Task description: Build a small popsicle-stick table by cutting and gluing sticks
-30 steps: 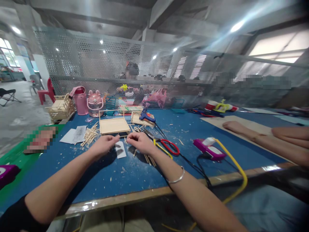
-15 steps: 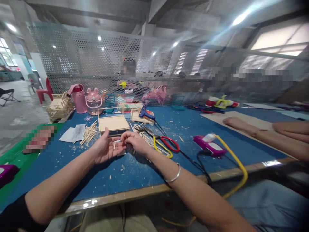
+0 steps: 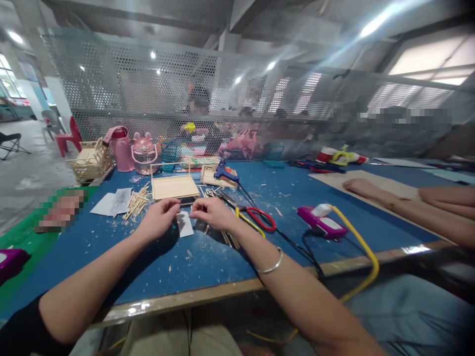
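My left hand (image 3: 160,217) is closed, its fingertips pressed together at the left edge of a small white paper slip (image 3: 185,225). Facing it, my right hand (image 3: 212,213) is pinched, wearing a silver bangle on the wrist. Whatever the fingertips hold is too small to make out. Just behind both hands stands a small frame of pale wooden sticks (image 3: 175,188) with a flat panel. Loose sticks (image 3: 137,201) lie in a heap left of it. Right of my right hand are red-handled scissors (image 3: 261,220) and a yellow-handled tool (image 3: 256,228).
A blue glue gun (image 3: 225,173) rests on another stick piece at the back. Pink bottles (image 3: 121,151) and a wooden model (image 3: 91,160) stand back left. A purple device (image 3: 322,223) with a yellow cable lies right. Another person's arms (image 3: 374,193) rest on cardboard.
My left hand was open, palm up, with small stick bits on it; it has since turned over and closed. My hands have moved apart slightly, uncovering the white paper slip.
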### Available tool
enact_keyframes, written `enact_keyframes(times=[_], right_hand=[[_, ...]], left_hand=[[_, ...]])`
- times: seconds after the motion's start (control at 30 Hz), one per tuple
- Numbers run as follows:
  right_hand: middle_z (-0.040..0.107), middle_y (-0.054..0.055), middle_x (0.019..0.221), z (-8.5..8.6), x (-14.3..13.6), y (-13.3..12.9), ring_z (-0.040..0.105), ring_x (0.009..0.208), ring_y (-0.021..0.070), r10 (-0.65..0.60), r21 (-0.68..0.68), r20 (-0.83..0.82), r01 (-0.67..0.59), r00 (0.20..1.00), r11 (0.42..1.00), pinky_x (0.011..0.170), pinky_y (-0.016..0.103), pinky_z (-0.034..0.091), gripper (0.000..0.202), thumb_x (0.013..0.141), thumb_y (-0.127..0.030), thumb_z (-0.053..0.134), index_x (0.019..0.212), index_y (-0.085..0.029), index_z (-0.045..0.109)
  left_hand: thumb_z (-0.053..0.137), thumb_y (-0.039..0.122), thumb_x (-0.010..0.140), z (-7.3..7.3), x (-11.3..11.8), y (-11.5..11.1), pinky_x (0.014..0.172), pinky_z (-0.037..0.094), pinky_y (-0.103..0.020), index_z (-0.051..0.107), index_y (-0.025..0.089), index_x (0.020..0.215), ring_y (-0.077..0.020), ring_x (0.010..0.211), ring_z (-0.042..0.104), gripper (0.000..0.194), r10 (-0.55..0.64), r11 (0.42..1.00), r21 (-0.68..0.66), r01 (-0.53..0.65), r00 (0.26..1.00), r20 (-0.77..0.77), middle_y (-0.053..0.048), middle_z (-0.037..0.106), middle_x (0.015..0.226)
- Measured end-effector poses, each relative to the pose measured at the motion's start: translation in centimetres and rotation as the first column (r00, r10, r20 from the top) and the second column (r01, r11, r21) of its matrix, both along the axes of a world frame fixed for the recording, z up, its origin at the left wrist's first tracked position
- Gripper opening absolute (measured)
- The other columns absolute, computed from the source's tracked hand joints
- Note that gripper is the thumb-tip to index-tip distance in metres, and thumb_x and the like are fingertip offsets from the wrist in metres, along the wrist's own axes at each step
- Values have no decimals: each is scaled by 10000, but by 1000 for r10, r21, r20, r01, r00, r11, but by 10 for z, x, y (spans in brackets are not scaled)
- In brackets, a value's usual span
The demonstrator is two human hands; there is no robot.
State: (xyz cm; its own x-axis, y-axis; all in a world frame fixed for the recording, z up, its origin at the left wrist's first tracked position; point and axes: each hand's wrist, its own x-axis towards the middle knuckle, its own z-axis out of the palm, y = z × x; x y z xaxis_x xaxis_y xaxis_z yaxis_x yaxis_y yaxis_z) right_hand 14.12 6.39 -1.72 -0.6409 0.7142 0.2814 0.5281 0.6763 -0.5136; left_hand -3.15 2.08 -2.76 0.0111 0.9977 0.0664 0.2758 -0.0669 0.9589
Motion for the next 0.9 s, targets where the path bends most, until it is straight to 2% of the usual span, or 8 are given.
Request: enact_keyframes(times=[0.03,0.1,0.2,0.3,0.4,0.57,0.73,0.9], right_hand=[[544,-28,570,1,2,2,435,529,75,4,29,87,-6,996,1000,502,186,263,136,726,-274,599,676,-147,608],[584,-11,610,0,3,3,462,559,88,3,101,245,-28,969,994,507,196,247,136,720,-296,608,689,-164,625],[636,26,699,-4,-2,0,515,628,120,-37,213,363,-45,931,976,522,214,242,156,733,-327,588,738,-182,643],[654,34,717,-9,-8,-2,539,651,134,-65,261,370,-36,927,965,538,222,251,139,738,-305,575,761,-192,653],[645,14,669,-11,-10,-1,528,617,115,-60,210,263,3,963,978,540,210,268,117,720,-286,594,727,-189,658],[583,-20,562,-10,-9,-1,467,520,69,-46,-1,-10,46,999,999,491,182,275,155,722,-284,591,672,-150,649],[549,-22,532,-11,-10,-1,439,508,64,-17,-60,-128,9,992,998,486,180,282,152,690,-264,612,630,-129,644],[555,-16,570,-11,-11,0,417,494,62,-11,-303,-281,-77,960,950,469,175,309,210,704,-297,577,763,-110,652]], left_hand=[[534,378,734,-2,-3,1,761,447,-337,595,151,946,-200,813,582,316,7,995,102,18,971,-238,-86,632,886],[539,343,721,-4,-8,2,815,411,-346,612,170,994,-226,898,564,331,-13,971,195,139,843,-538,-88,638,964],[549,328,710,-6,-9,0,792,411,-309,518,209,1165,-215,932,560,471,-88,943,173,284,713,-695,-65,627,1052],[518,360,741,-7,-4,-1,725,420,-287,612,225,1022,-197,844,577,326,-90,934,161,319,647,-757,-47,661,929],[516,369,750,-9,-1,1,775,403,-299,684,221,785,-198,874,553,227,-48,917,206,341,608,-793,-47,653,938],[483,339,778,-9,1,0,774,391,-306,690,215,811,-188,847,523,243,40,908,278,313,596,-802,-53,638,907],[453,361,791,-4,5,-6,718,387,-290,684,189,788,-179,761,523,288,26,911,261,320,586,-810,-61,629,762],[375,345,832,-5,8,-5,690,380,-289,687,189,758,-175,745,525,356,73,928,292,230,657,-750,-64,635,768]])
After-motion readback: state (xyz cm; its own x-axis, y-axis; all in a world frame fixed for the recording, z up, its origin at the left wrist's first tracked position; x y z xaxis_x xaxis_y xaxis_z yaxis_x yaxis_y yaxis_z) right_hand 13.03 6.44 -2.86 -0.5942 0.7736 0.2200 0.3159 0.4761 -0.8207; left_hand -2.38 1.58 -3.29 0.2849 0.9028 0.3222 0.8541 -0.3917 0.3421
